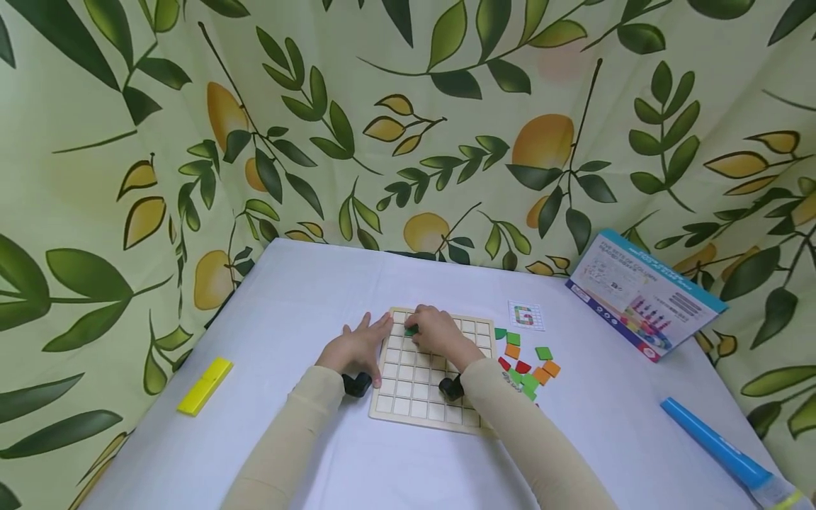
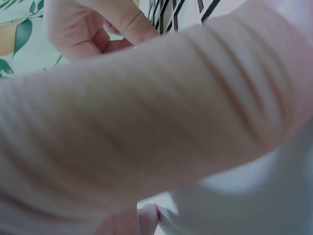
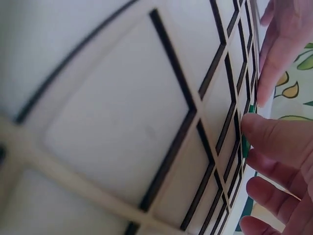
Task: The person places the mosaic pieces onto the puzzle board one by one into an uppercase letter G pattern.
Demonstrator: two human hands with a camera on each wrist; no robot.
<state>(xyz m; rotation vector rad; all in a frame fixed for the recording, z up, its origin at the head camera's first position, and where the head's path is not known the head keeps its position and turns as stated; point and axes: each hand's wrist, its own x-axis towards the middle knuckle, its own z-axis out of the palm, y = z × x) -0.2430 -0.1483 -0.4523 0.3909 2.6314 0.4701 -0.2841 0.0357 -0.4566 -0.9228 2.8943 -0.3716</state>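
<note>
A wooden grid board with pale square cells lies in front of me. My right hand reaches over its upper left part, thumb and fingers pinching a green tile down at the cells. In the right wrist view the thumb overlaps the edge of that green tile. My left hand rests along the board's left edge with fingers spread, holding nothing. Skin and sleeve, blurred, fill most of the left wrist view, with my right hand at the top.
Right of the board lie loose green, orange and red tiles. A small pattern card is behind them. A cardboard box leans at the back right, a blue tube lies at front right, and a yellow case at left.
</note>
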